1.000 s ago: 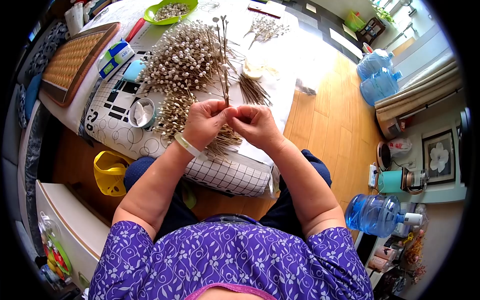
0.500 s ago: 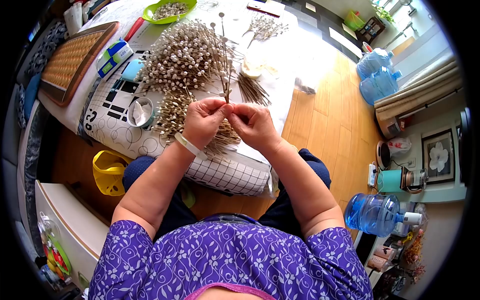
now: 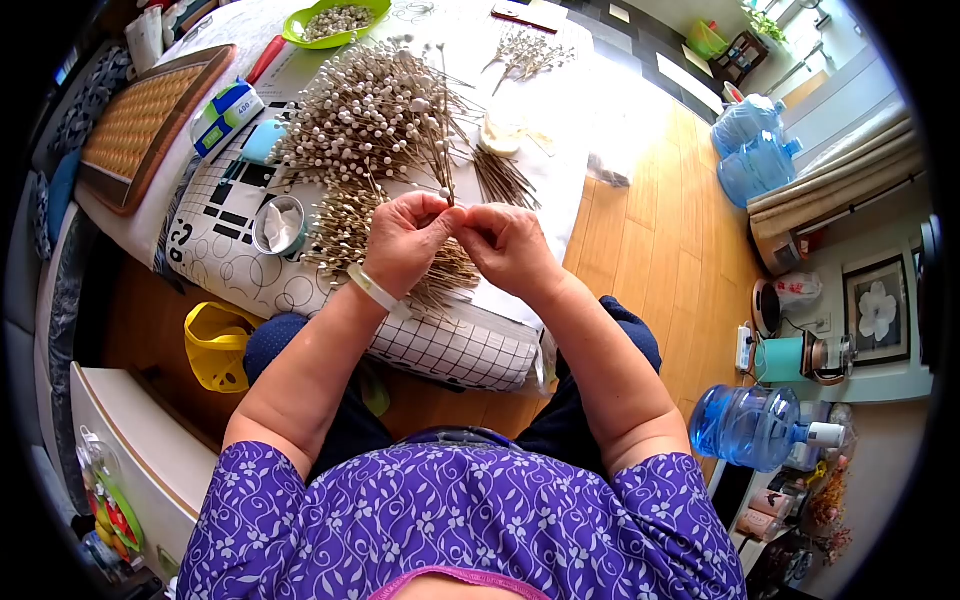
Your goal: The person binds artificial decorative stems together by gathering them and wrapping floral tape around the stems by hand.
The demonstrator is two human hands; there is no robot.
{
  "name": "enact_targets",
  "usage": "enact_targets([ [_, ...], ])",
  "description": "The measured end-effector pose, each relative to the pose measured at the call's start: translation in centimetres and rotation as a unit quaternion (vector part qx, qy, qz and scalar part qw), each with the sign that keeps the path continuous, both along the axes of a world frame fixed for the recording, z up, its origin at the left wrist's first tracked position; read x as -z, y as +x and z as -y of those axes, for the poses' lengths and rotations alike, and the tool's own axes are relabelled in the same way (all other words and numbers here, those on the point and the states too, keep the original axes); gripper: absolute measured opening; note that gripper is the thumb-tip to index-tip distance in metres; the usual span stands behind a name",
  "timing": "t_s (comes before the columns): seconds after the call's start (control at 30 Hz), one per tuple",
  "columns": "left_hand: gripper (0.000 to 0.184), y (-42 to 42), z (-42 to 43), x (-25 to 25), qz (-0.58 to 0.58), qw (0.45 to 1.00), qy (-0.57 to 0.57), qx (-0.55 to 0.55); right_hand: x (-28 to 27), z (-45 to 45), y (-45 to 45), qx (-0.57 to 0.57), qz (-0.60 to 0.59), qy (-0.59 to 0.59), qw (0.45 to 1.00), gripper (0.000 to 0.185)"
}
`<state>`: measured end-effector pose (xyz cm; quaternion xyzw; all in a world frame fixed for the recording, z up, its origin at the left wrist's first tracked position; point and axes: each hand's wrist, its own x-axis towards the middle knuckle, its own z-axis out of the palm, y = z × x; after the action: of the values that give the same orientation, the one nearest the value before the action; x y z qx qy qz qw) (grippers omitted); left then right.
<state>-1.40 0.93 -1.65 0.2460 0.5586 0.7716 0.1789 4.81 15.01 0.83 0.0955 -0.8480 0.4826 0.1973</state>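
Thin brown stems with pale bead tips (image 3: 446, 150) rise from between the fingertips of my left hand (image 3: 405, 240), which is closed on them. My right hand (image 3: 508, 250) is pinched against the lower end of the stems, its fingertips touching the left ones; whatever lies between its fingers is hidden. Behind and left of my hands lies a big pile of white-beaded stems (image 3: 350, 110), with a smaller cream-tipped bunch (image 3: 345, 225) nearer me. Bare brown sticks (image 3: 503, 180) lie to the right beside a roll of pale tape (image 3: 500, 135). A beaded spray (image 3: 528, 55) lies farther back.
On the table are a white-lined cup (image 3: 281, 225), a blue-green packet (image 3: 226, 118), a light blue object (image 3: 262, 142), a green bowl of beads (image 3: 338, 22) and a red-handled tool (image 3: 265, 60). A yellow bag (image 3: 217, 345) is at the lower left; water bottles (image 3: 745, 428) stand right.
The held stems have turned and shifted slightly between my fingertips, their tips now lower and closer to the pile. Both hands remain together in nearly the same place.
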Motion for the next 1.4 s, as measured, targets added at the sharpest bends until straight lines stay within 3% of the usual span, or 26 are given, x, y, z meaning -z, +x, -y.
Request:
enact_targets([
  [0.13,0.012,0.2,-0.2,0.1,-0.022,1.0,-0.003,0.014,0.4,-0.1,-0.3,-0.005,0.008,-0.031,0.999,0.009],
  [0.3,0.01,-0.1,0.2,-0.2,-0.012,1.0,-0.026,0.005,0.8,-0.6,-0.1,-0.046,0.144,-0.117,0.982,0.011],
  [0.4,0.008,-0.2,0.4,-0.5,-0.008,0.999,-0.032,0.007,1.6,-0.7,-0.3,-0.068,0.134,-0.144,0.978,0.012],
  [0.6,0.01,-0.3,0.2,-0.2,-0.026,0.999,-0.022,0.009,1.4,-0.3,-0.3,-0.045,0.05,-0.063,0.996,0.014],
  [0.7,0.012,0.4,-0.2,-0.4,-0.013,1.0,-0.004,0.001,0.7,-0.7,-0.1,-0.036,0.087,-0.028,0.995,0.013],
  [0.73,0.013,0.7,-0.3,-0.6,-0.007,1.0,-0.001,0.003,1.1,-0.6,-0.1,-0.036,0.088,-0.029,0.995,0.013],
  [0.8,0.014,0.5,-0.1,-0.5,-0.003,1.0,-0.011,0.024,1.8,-0.2,-0.4,-0.075,0.092,-0.164,0.979,0.01],
  [0.93,0.015,-0.1,0.7,-1.0,-0.012,0.996,-0.082,0.029,0.9,-0.8,0.1,-0.062,0.141,-0.147,0.977,0.008],
  [1.03,0.013,-0.4,0.6,-1.1,-0.024,0.997,-0.062,0.034,1.6,-1.2,-0.1,-0.072,0.168,-0.085,0.979,0.009],
  [1.13,0.014,-1.1,0.9,-0.6,-0.027,0.992,-0.112,0.055,1.3,-0.5,0.1,-0.08,0.102,-0.06,0.99,0.01],
  [1.2,0.015,-0.3,0.7,-1.0,-0.026,0.996,-0.07,0.054,0.5,0.0,0.4,-0.052,0.068,-0.032,0.996,0.01],
  [1.23,0.016,0.0,0.5,-1.3,-0.026,0.998,-0.028,0.055,0.5,-0.2,0.4,-0.05,0.067,-0.031,0.996,0.01],
  [1.4,0.015,-0.2,0.7,-1.2,-0.003,0.996,-0.048,0.072,1.5,-0.8,0.4,-0.074,0.142,-0.101,0.982,0.009],
])
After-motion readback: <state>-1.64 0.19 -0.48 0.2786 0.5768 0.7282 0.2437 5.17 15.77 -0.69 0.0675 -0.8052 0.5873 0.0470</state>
